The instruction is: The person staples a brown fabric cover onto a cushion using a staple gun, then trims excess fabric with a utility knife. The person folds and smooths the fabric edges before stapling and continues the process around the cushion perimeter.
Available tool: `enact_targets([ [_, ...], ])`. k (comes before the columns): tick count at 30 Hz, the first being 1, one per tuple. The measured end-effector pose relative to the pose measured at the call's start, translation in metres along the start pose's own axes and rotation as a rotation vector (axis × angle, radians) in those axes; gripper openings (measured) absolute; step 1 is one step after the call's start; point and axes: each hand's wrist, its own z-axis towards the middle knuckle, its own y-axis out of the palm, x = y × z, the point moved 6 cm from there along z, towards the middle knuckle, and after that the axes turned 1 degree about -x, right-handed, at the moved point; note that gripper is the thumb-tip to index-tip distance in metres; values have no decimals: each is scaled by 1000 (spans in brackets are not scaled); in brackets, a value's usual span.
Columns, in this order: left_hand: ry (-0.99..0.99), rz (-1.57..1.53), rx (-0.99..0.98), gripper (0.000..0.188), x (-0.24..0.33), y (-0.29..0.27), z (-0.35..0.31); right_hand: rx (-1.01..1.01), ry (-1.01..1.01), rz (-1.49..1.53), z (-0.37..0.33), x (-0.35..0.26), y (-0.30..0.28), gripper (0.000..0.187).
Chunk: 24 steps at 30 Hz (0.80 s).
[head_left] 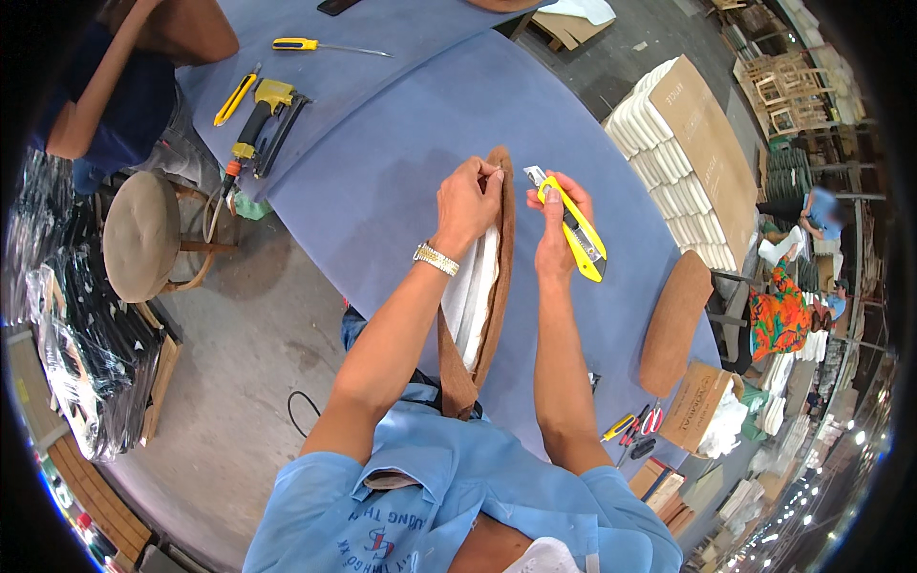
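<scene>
My left hand (468,203) pinches the upper end of a brown upholstered piece (498,296), long and curved, held on edge above the blue-covered table (382,191). White lining (466,310) shows along its open side, and a brown strip of cover (453,368) hangs at the near end. Just right of it, my right hand (551,246) is closed around a yellow utility knife (581,234), whose blade end points up and left toward the piece. Blade and fabric are apart. The left fingertips partly hide the edge they grip.
On the table's far left lie a staple gun (263,119), a screwdriver (310,45) and another yellow cutter (236,95). A second brown piece (676,325), scissors (652,420) and a carton (695,406) are at right. A co-worker's arm (100,86) and a stool (141,234) are at left.
</scene>
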Motion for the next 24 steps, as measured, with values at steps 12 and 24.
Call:
enact_targets([
  [12,-95,-269,-82,25,-20,28,2,49,-29,9,5,1,-6,33],
  [24,-429,-951,-179,18,-53,42,-3,-52,15,-90,6,12,-5,27],
])
